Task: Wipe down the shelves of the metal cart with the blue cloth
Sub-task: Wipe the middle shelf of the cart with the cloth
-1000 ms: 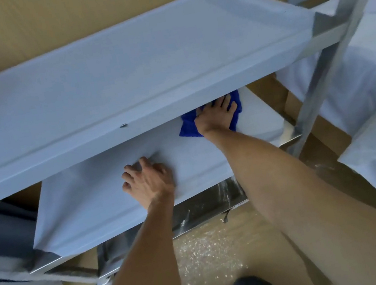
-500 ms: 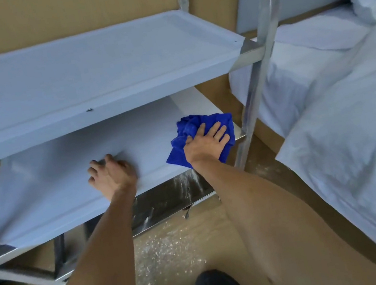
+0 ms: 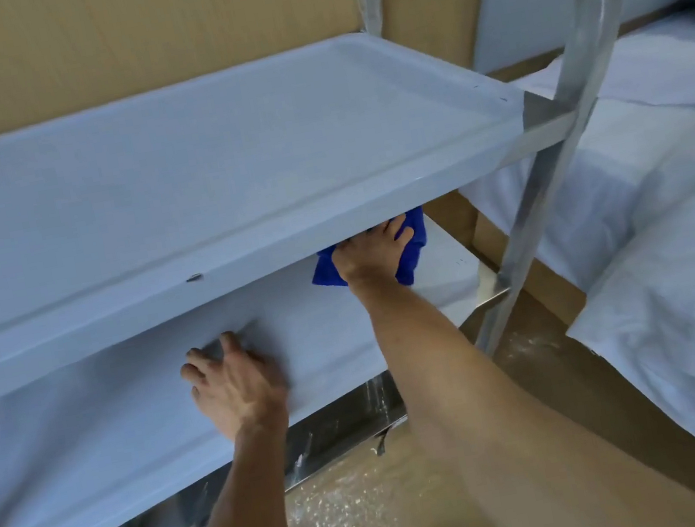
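**While right hand works the cloth deep under the top shelf, left braces mid-shelf**

Because the blue cloth [image 3: 413, 252] sits at the far right end of the middle shelf [image 3: 113, 440], tucked partly beneath the front lip of the top shelf [image 3: 184, 175], the next stroke turns on that overhang. Right hand [image 3: 373, 249] lies flat on the cloth, fingers spread and straight, pressing it down; fingertips run under the top shelf edge and are partly hidden there. Cloth is bunched, not folded flat; blue shows on both sides of the hand.

Left hand [image 3: 234, 379] rests on the same shelf, nearer the person and left of the cloth, well apart from the right hand. Fingers bent, tips on the surface, holds nothing; slightly motion-blurred.

Shelf long axis runs left-right across the view. Cloth is at its right end, so the unwiped run, as I judge it, lies leftward, toward the left hand. Right hand is the one on the cloth; left would likely need to lift or shift if the stroke comes its way.

In the way: top shelf overhang above the cloth limits lift. Cart upright post [image 3: 529, 233] stands just right of the cloth, beside the shelf corner. Bed with white linen [image 3: 679, 253] lies beyond the post. Lower metal edge [image 3: 343, 439] under the middle shelf looks unwiped, with white specks on the floor nearby.
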The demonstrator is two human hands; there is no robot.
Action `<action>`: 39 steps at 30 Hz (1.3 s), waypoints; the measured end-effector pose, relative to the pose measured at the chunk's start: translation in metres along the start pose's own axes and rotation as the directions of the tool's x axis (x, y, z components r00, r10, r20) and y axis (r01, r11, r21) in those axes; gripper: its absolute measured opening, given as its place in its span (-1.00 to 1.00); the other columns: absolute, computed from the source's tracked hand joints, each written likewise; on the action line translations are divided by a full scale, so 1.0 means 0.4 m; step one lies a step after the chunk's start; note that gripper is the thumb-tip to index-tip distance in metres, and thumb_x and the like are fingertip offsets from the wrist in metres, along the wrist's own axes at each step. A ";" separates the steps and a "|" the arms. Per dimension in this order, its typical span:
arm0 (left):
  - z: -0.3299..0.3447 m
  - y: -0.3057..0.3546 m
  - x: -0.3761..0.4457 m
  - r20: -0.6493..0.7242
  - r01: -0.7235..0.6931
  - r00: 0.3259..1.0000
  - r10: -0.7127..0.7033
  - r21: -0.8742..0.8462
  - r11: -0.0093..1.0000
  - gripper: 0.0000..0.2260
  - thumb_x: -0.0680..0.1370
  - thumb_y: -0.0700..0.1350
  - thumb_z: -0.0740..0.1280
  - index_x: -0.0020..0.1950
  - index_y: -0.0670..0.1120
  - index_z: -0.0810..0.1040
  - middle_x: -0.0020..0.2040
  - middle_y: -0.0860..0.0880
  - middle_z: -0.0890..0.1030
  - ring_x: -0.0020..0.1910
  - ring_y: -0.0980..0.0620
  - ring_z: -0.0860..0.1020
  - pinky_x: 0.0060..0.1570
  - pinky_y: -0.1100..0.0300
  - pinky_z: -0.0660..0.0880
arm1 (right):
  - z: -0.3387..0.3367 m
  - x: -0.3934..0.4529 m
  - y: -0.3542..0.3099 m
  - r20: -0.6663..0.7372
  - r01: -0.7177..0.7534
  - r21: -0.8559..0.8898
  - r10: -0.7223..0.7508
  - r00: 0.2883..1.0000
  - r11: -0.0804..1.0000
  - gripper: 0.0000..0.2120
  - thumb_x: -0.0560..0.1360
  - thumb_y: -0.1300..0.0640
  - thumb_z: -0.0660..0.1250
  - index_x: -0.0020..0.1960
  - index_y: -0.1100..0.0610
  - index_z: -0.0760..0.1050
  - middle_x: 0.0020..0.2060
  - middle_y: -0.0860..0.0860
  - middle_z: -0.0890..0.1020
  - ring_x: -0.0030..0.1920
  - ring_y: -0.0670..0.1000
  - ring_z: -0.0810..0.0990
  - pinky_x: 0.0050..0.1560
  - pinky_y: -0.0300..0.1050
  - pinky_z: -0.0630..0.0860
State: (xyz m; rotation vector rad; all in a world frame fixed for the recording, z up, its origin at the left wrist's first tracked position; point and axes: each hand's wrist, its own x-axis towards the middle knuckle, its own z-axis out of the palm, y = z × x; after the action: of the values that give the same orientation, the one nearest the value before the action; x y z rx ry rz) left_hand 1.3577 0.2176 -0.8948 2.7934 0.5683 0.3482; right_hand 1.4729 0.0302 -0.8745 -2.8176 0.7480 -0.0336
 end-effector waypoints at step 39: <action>0.003 0.096 -0.029 0.071 0.032 0.997 -0.027 -0.078 0.996 -0.80 0.50 -0.13 0.22 0.09 -0.07 0.53 0.14 -0.19 0.40 0.12 -0.20 0.34 0.10 -0.03 0.42 | 0.048 -0.132 -0.168 0.078 0.530 0.036 -0.531 0.844 0.847 -0.58 0.58 -0.07 0.15 0.40 0.01 0.39 0.44 0.10 0.38 0.44 0.19 0.26 0.41 0.16 0.19</action>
State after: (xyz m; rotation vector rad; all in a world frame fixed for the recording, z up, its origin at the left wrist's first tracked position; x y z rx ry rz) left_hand 1.3608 0.1786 -0.8864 2.7066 0.5665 0.2601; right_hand 1.4614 0.1171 -0.8765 -2.8959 -0.0746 -0.0085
